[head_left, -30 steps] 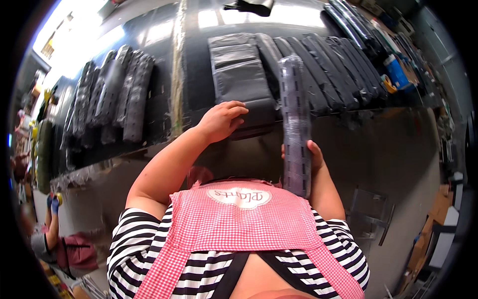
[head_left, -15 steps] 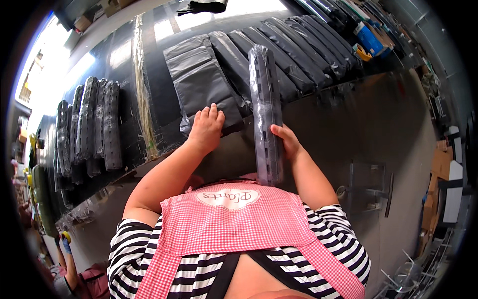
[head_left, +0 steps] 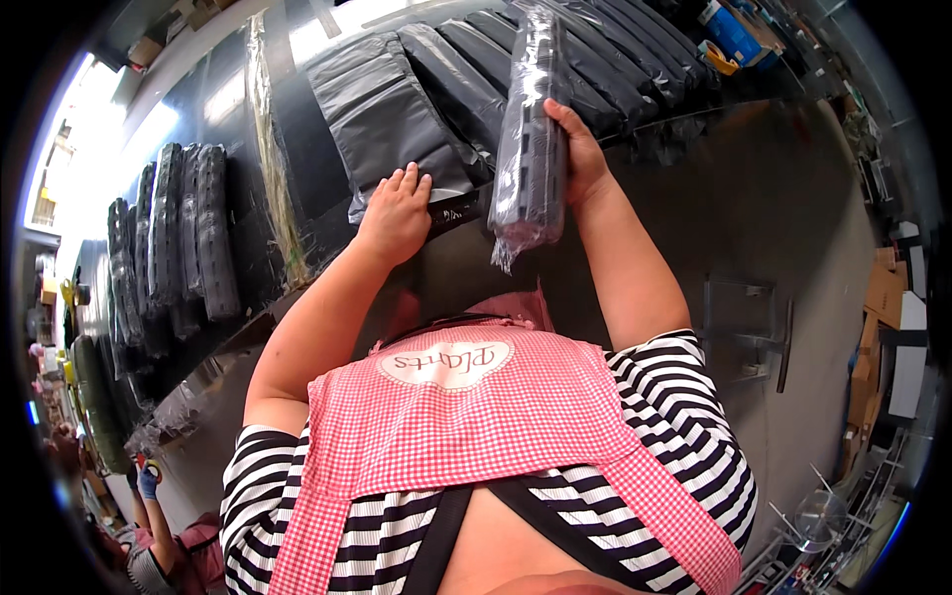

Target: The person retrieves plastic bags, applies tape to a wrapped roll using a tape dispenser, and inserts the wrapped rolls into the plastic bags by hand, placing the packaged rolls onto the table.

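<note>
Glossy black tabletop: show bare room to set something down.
Bare strips flank the yellowish tape band, between grey plastic-wrapped rolls and the flat black plastic package. Right of that, long black packages crowd the tabletop.

Dark table (head_left: 312,183), plastic-wrapped rolls (head_left: 191,233) at left, yellowish strip (head_left: 266,139), row of flat dark packages (head_left: 461,84) further right
</note>
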The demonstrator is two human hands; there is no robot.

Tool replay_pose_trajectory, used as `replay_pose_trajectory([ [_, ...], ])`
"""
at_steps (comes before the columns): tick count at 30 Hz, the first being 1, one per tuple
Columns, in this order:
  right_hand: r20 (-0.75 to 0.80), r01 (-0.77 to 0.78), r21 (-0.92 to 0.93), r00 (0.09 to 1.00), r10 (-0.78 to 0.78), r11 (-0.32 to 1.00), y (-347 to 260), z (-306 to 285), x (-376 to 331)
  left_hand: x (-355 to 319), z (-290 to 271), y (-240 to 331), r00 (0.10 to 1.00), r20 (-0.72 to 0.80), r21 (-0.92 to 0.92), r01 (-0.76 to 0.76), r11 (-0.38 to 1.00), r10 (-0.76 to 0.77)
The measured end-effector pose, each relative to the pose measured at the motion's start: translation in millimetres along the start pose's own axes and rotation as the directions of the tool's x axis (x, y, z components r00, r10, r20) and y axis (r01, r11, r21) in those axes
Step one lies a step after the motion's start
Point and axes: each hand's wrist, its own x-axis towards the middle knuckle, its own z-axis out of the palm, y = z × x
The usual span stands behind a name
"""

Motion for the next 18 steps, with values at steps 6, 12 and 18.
replay_pose_trajectory([
  [6, 0.055, 0.109, 0.15, 0.991, -0.118, 0.983, -10.4, 6.4, 2.3, -4.1, 7.9, -1.4, 1.0, -0.027, -0.004, -0.01, 1.0, 0.01],
  [12, 0.205, 0.13, 0.234, 0.962, -0.18, 0.963, -13.4, 2.7, -0.5, -7.4, 2.6, -3.2, 0.999, -0.046, -0.05, 0.001, 0.999, -0.003],
  [18, 0.291, 0.092, 0.349, 0.935, -0.201, 0.932, -5.0, 5.7, -1.9, -16.9, -36.7, 14.3, 0.934, -0.35, -0.09, -0.104, 0.99, 0.066],
])
